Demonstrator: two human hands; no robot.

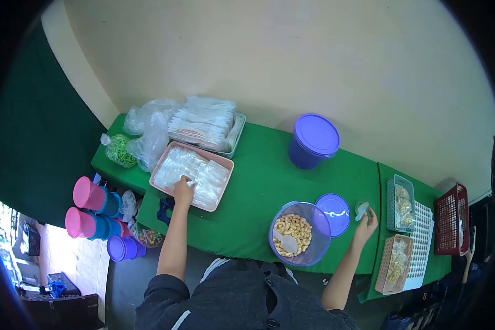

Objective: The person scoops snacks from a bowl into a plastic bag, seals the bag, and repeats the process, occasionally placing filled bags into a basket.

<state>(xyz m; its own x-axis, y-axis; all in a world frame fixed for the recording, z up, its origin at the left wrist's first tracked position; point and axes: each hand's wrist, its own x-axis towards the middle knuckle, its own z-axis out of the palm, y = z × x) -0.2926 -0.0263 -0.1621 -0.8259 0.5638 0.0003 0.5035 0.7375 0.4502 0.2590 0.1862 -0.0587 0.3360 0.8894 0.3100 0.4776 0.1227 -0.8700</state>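
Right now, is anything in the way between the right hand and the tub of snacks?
Yes: a purple lid lies between the right hand and the tub. It looks flat, so the hand, with its small bag, could probably pass over it.

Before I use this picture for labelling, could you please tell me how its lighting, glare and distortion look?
Head view: strong wide-angle bending, with dark rounded corners; far-left daylight overexposed; whitish glare on the clear packets under the left hand; faint, soft shadow on the wall beside the lidded purple tub; small contents at the far right too indistinct to identify.
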